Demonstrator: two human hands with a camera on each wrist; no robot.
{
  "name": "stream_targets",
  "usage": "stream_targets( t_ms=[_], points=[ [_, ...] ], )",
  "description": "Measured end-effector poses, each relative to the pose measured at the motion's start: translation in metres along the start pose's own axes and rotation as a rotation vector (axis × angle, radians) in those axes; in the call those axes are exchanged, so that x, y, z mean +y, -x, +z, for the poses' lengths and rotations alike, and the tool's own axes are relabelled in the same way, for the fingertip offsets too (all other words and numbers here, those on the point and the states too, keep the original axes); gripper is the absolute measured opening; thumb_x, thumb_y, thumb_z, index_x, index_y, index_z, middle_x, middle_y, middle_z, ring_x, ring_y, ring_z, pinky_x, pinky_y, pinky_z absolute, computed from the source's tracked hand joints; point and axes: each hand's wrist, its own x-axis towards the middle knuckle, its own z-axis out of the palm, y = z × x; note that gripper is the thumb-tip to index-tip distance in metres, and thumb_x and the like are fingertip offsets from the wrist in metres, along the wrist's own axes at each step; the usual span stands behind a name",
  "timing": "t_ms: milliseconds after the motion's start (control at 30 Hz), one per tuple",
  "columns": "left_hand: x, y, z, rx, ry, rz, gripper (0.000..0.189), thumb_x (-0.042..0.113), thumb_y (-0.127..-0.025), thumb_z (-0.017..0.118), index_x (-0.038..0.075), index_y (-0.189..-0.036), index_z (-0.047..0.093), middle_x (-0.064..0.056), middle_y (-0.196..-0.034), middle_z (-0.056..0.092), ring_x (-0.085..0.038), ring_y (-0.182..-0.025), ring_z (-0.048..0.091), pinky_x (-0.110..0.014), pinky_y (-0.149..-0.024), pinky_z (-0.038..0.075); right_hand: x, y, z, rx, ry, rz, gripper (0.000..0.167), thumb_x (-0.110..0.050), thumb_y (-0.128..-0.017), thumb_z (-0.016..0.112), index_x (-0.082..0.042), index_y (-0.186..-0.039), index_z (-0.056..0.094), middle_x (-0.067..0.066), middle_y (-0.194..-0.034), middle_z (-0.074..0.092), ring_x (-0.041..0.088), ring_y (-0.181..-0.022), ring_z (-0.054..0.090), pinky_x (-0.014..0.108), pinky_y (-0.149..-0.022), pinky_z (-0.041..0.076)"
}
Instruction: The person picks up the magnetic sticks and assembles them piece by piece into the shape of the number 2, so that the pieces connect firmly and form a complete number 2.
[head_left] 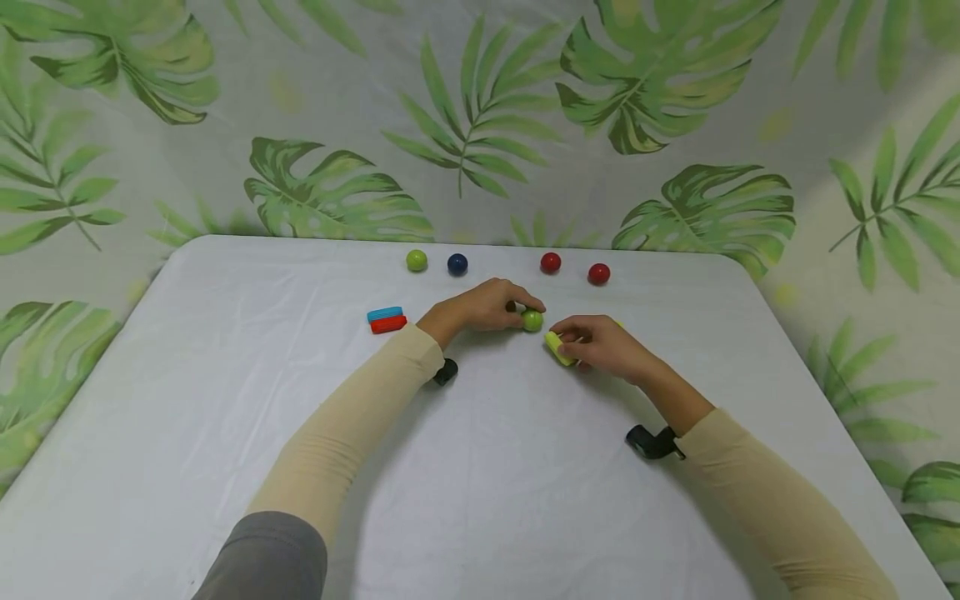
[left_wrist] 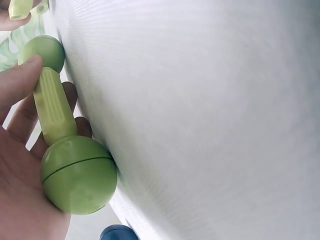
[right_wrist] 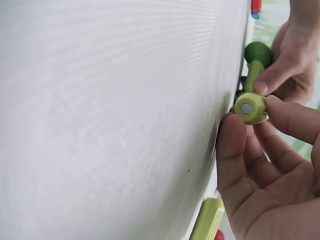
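Near the table's middle my left hand [head_left: 491, 304] holds a yellow-green magnetic stick [left_wrist: 55, 105] between thumb and fingers. One green ball [left_wrist: 45, 50] sits at the stick's far end by my thumb. A second green ball [left_wrist: 80, 175] is at its near end, close to the palm. Just to the right, my right hand [head_left: 603, 346] pinches another yellow-green magnetic stick [head_left: 559, 349] by thumb and fingertips. Its end shows a round silver magnet [right_wrist: 246, 108] in the right wrist view. A gap separates this stick from the green ball in the head view.
Along the back edge lie a green ball [head_left: 416, 261], a blue ball [head_left: 457, 265] and two red balls [head_left: 551, 263]. A blue stick [head_left: 385, 314] and a red stick [head_left: 388, 324] lie side by side left of my hands. Another yellow-green stick [right_wrist: 207, 220] is beside my right hand.
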Motion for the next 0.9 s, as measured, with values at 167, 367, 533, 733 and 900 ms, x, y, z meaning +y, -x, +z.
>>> stream_targets(
  t_ms=[167,367,533,733,900],
  points=[
    [0.0,0.0,0.001,-0.006,0.005,-0.003,0.039,0.013,-0.096,0.062,0.02,-0.134,0.064,-0.001,-0.141,0.06,-0.019,-0.126,0.057,-0.034,-0.107,0.047,0.0,-0.003,0.002,-0.001,-0.008,0.023,0.038,-0.016,-0.097,0.061,-0.005,-0.133,0.06,0.016,-0.115,0.063,0.02,-0.091,0.061,0.029,-0.074,0.057],
    [0.0,0.0,0.001,-0.003,-0.01,0.003,0.039,0.013,-0.096,0.062,0.02,-0.135,0.063,-0.001,-0.141,0.061,-0.018,-0.126,0.057,-0.033,-0.107,0.047,-0.006,-0.007,0.005,0.01,-0.031,0.019,0.037,-0.017,-0.096,0.061,-0.003,-0.131,0.06,0.016,-0.111,0.065,0.02,-0.089,0.062,0.029,-0.072,0.057],
    [-0.001,0.0,0.002,0.006,-0.018,0.018,0.039,0.012,-0.096,0.063,0.02,-0.135,0.064,0.0,-0.139,0.062,-0.017,-0.124,0.057,-0.033,-0.107,0.046,-0.011,-0.013,0.01,0.025,-0.056,0.042,0.037,-0.018,-0.095,0.064,-0.001,-0.127,0.059,0.017,-0.112,0.066,0.02,-0.091,0.063,0.027,-0.07,0.058],
    [-0.001,-0.001,0.002,0.015,-0.032,0.023,0.039,0.012,-0.096,0.063,0.02,-0.134,0.064,0.0,-0.138,0.063,-0.016,-0.119,0.057,-0.033,-0.106,0.046,-0.011,-0.015,0.012,0.026,-0.089,0.063,0.037,-0.017,-0.095,0.064,0.0,-0.127,0.057,0.017,-0.112,0.066,0.018,-0.091,0.063,0.026,-0.07,0.058],
    [0.0,0.0,0.002,0.014,-0.028,0.015,0.039,0.013,-0.096,0.063,0.02,-0.134,0.064,0.0,-0.138,0.063,-0.016,-0.114,0.057,-0.032,-0.102,0.047,-0.012,-0.016,0.013,0.032,-0.12,0.098,0.037,-0.018,-0.095,0.064,0.0,-0.127,0.057,0.017,-0.112,0.068,0.013,-0.081,0.065,0.025,-0.07,0.058]
  ],
)
